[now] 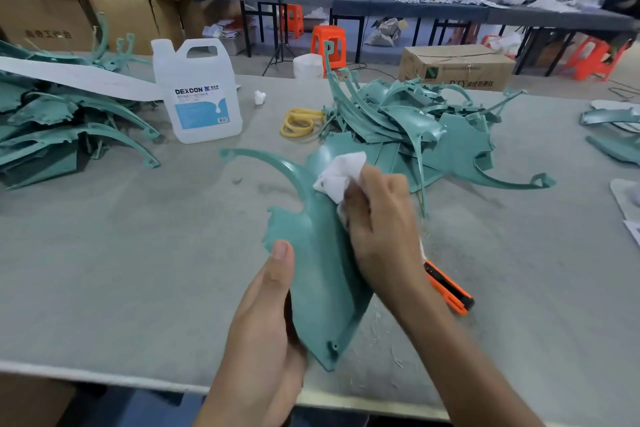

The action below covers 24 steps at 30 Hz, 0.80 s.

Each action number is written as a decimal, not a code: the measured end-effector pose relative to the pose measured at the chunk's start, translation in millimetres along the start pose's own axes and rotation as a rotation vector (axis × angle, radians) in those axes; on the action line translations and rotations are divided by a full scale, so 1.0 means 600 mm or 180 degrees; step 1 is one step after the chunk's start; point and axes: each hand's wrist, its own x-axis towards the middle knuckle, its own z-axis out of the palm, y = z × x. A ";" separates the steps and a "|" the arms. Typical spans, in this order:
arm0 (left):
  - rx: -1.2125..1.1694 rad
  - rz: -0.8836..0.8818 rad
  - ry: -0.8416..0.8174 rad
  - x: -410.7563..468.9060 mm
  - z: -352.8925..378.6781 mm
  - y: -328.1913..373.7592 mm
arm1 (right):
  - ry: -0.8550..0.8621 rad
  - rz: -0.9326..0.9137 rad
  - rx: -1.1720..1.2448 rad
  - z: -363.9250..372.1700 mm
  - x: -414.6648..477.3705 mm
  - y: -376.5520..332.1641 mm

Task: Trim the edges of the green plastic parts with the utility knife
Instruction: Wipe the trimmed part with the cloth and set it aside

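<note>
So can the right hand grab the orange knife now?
Probably not yet: the right hand grips a white cloth on the green part. The knife lies on the table right by that wrist, so it looks close.

One held green part (322, 270), besides two piles: left pile (52, 125) and right pile (415, 128). One knife (450, 291), one jug (199, 94), one cloth (341, 172).
</note>
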 end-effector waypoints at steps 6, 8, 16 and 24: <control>0.0349 -0.0111 0.0451 0.020 0.008 0.005 | 0.0074 -0.0578 0.0254 0.021 -0.078 -0.063; 0.0347 -0.0041 0.0451 0.022 0.017 0.006 | -0.0112 -0.0821 0.0306 0.034 -0.108 -0.080; 0.0691 0.0354 0.0539 0.016 0.002 -0.015 | 0.0237 -0.0029 -0.0221 0.005 -0.022 -0.019; 0.0774 0.0284 0.0395 0.009 -0.026 -0.002 | -0.0159 -0.0190 -0.0880 -0.015 -0.008 0.057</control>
